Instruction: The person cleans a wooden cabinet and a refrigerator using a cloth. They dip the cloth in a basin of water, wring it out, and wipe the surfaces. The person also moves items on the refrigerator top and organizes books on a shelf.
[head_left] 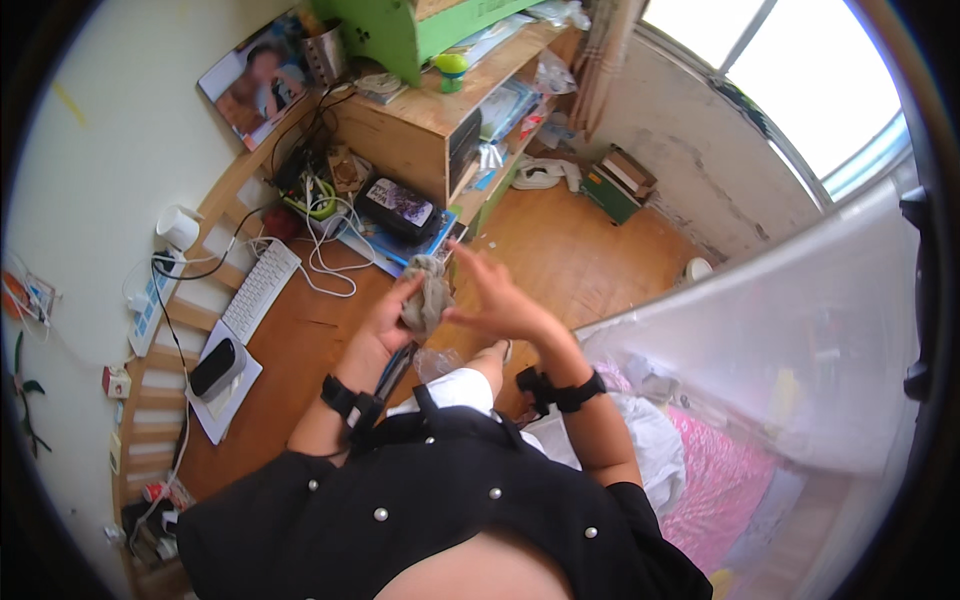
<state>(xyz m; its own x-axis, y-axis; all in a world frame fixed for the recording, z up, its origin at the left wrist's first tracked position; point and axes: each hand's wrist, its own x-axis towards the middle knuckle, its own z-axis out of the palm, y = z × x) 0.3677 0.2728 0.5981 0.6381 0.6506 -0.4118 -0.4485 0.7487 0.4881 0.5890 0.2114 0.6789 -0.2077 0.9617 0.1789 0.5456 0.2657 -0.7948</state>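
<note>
A crumpled grey-green cloth (pixel 427 298) is bunched up in front of my body, over the edge of the desk. My left hand (pixel 385 318) grips it from the left, with the fingers partly behind the folds. On the other side, my right hand (pixel 500 300) is open, its fingers spread apart and pointing up and away. The right thumb comes close to the cloth's right edge; I cannot tell whether it touches. Black straps with small devices circle both wrists.
The brown desk (pixel 315 365) at left bears a white keyboard (pixel 262 290), a dark rounded case (pixel 217 370) on paper, cables and a black pencil case (pixel 400 208). Wooden shelves (pixel 420 130) stand beyond. A green box (pixel 612 190) sits on the floor; a netted bed (pixel 715 460) is at right.
</note>
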